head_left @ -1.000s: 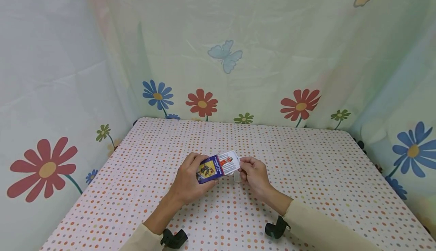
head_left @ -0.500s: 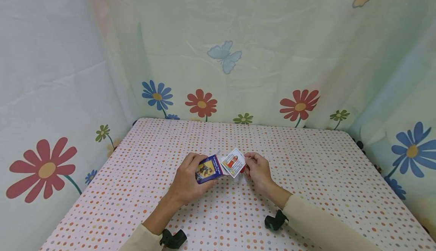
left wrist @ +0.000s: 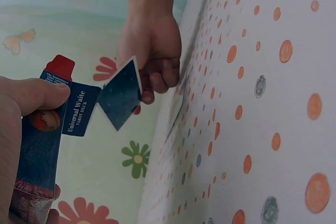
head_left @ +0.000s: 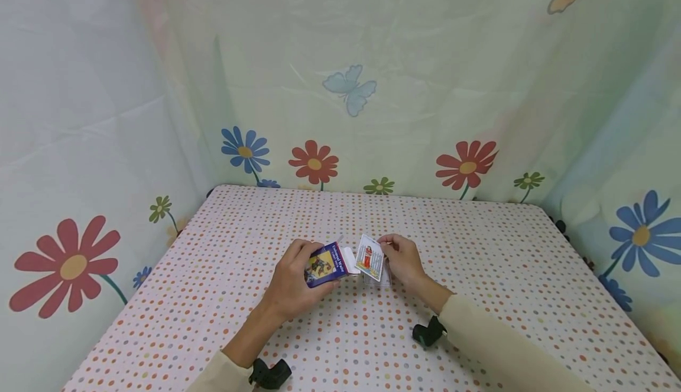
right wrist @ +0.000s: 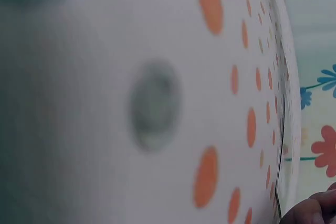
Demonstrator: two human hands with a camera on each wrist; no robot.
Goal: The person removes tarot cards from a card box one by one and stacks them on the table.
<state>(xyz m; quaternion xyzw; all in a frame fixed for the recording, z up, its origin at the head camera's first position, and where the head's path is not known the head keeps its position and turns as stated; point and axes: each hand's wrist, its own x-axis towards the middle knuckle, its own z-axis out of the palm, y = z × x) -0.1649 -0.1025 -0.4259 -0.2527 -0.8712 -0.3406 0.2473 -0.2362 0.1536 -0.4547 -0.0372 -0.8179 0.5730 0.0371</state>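
In the head view my left hand (head_left: 292, 277) grips a purple-blue tarot card box (head_left: 324, 265), its open end toward the right. The left wrist view shows the left thumb across the box and the lettered flap (left wrist: 81, 108) folded out. My right hand (head_left: 405, 262) pinches a card (head_left: 369, 257) by its right edge, just beyond the flap. A red figure and text are on its face; the back of the card (left wrist: 122, 98) is dark blue. Whether it touches the flap I cannot tell. Only part of the right hand (right wrist: 310, 211) enters the right wrist view.
Beneath the card, a thin clear flat piece (head_left: 379, 279) lies on the dotted tablecloth (head_left: 266, 214), partly hidden by the card and right hand. Flower-printed curtains (head_left: 404, 84) stand behind and beside the table. Each wrist carries a black camera (head_left: 270, 374).
My right hand has drawn the card rightward out of the box and turned it more upright. The white inside of the flap now shows. The left hand and box have hardly moved.
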